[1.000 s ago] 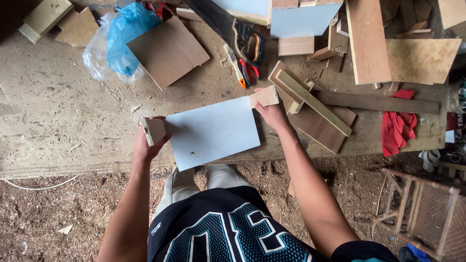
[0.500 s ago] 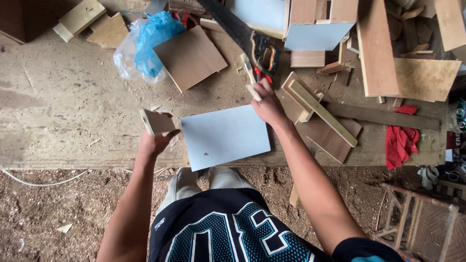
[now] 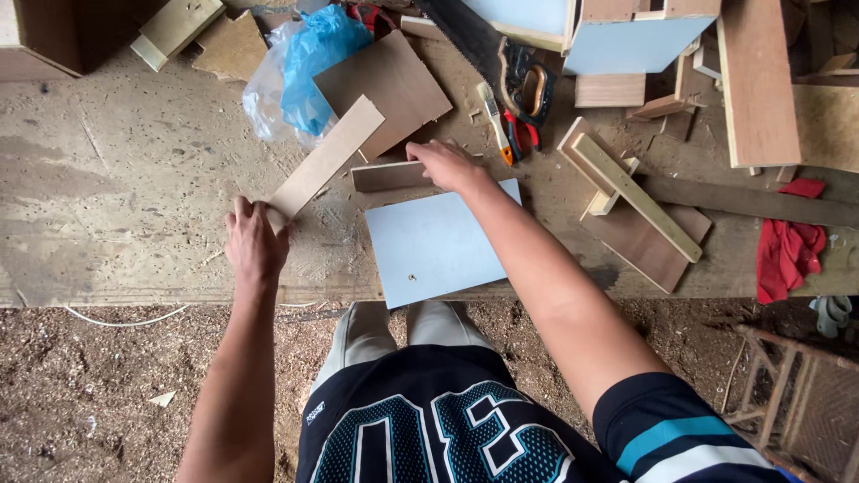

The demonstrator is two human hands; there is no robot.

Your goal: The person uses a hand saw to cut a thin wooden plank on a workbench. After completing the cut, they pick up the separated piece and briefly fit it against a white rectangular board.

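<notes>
At the middle of the frame, my left hand (image 3: 255,243) grips the near end of a long wooden strip (image 3: 327,158) that slants toward the upper right. My right hand (image 3: 450,164) presses its fingers on a short wooden strip (image 3: 386,175), which lies along the far edge of the pale blue panel (image 3: 443,240).

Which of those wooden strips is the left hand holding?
The long pale strip slanting up toward the blue bag, gripped at its lower end by the left hand. The right hand rests on a shorter, level strip.
</notes>
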